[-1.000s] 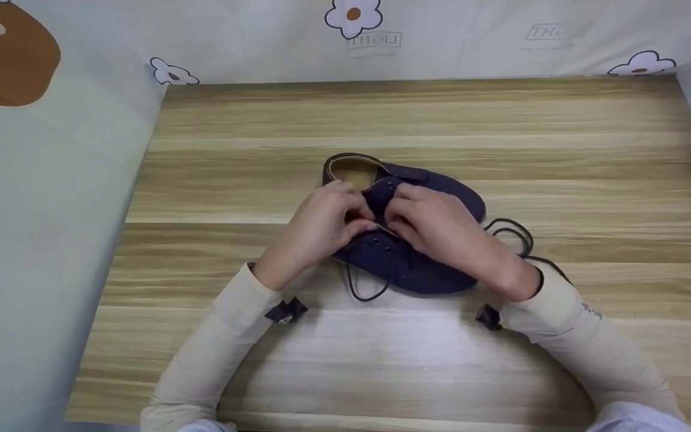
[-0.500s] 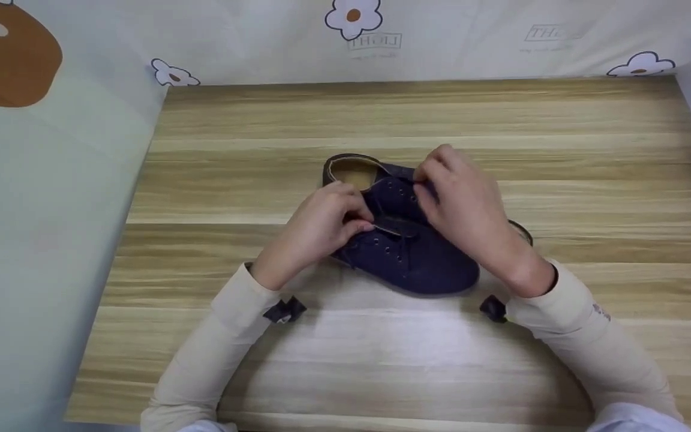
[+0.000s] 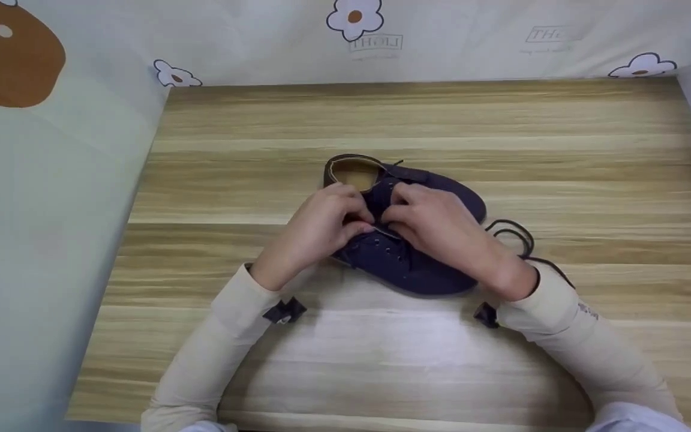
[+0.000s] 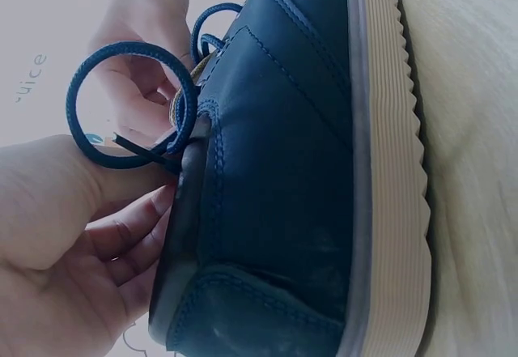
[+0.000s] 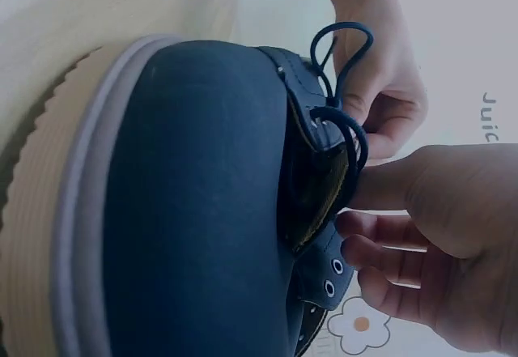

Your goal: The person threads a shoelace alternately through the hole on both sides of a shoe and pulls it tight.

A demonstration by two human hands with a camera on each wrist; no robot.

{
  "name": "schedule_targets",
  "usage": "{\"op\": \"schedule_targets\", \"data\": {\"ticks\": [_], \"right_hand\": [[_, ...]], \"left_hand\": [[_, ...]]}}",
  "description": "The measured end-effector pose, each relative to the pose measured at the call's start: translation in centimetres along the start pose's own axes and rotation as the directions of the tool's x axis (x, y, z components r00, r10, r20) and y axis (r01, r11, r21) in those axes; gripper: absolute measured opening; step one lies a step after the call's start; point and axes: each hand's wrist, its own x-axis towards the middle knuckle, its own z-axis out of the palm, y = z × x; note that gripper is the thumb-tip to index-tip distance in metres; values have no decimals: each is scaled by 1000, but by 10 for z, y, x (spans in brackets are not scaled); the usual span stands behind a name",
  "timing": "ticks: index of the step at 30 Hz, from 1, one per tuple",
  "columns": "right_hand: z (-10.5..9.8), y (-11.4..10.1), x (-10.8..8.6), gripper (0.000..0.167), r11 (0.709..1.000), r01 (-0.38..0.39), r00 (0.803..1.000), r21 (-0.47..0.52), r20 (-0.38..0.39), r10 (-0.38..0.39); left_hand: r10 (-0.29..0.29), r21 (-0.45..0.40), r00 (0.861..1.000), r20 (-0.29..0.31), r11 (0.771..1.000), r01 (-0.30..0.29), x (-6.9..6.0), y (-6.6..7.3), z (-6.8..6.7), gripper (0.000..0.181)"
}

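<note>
Two navy shoes stand side by side on the table, toes to the right. My left hand point(image 3: 330, 222) pinches the upper edge of the nearer shoe point(image 3: 423, 276) beside its lacing opening. Fingertips of my right hand point(image 3: 435, 222) are bent in at the same opening and seem to hold the shoelace point(image 4: 129, 48); their exact hold is partly hidden. That lace stands up in loops above the eyelets, its tip free in the left wrist view. The farther shoe point(image 3: 456, 192) shows its tan insole and bare eyelets point(image 5: 338, 266).
Another dark lace point(image 3: 516, 225) lies looped on the table right of the toes, running under my right wrist. The wood-grain table point(image 3: 381, 360) meets a patterned cloth wall point(image 3: 471, 42) at the back and left. Small black devices point(image 3: 285, 310) sit at both wrists.
My right hand drew up and to the right half a second ago, then came back to the opening. The lace loop hanging before the nearer shoe has gone. My left hand stays put.
</note>
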Motion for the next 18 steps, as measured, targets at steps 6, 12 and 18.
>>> {"op": "schedule_targets", "data": {"ticks": [6, 12, 18], "right_hand": [[-5, 1, 0, 6, 995, -95, 986, -21, -142, 91], [-25, 7, 1, 4, 950, -305, 871, 67, -383, 307], [-27, 6, -1, 27, 968, -246, 916, 53, -313, 250]], "left_hand": [[9, -21, 1000, -3, 1000, -9, 0, -1, 0, 9], [16, -41, 1000, -3, 999, -16, -1, -3, 0, 10], [18, -43, 1000, -9, 999, -18, -1, -3, -1, 10]]}}
